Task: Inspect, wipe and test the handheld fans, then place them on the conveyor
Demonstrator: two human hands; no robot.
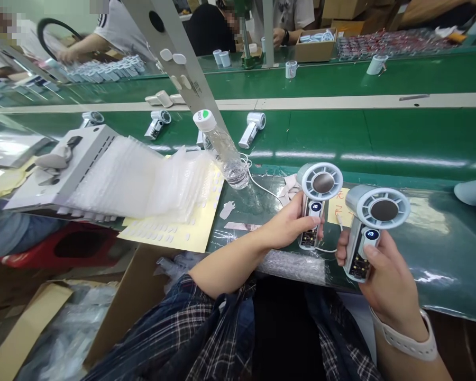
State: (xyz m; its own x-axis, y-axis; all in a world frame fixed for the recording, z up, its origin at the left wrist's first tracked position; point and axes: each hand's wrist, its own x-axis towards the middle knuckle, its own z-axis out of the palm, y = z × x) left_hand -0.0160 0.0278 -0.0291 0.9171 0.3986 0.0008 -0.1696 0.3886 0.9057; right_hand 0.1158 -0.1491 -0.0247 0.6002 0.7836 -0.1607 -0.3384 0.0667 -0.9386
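My left hand [291,225] is wrapped round the handle of a pale blue handheld fan [321,182], its thumb on the front below a small round display reading 20. A second handheld fan [381,206] of the same kind is in my right hand [392,275], gripped by the handle. Its display also reads 20, and my right thumb rests just under it. Both fans stand upright, side by side above the bench [432,254], with dark circuit parts visible in their handles. A white cable [327,250] passes between them, its ends partly hidden.
A tilted water bottle [226,153] stands left of my hands, beside bubble-wrap bags [143,180] on a yellow sticker sheet [198,233]. Beyond lies a green conveyor belt [321,135] carrying other fans [254,128]. A slanted metal post [190,74] rises over it. People work across the line.
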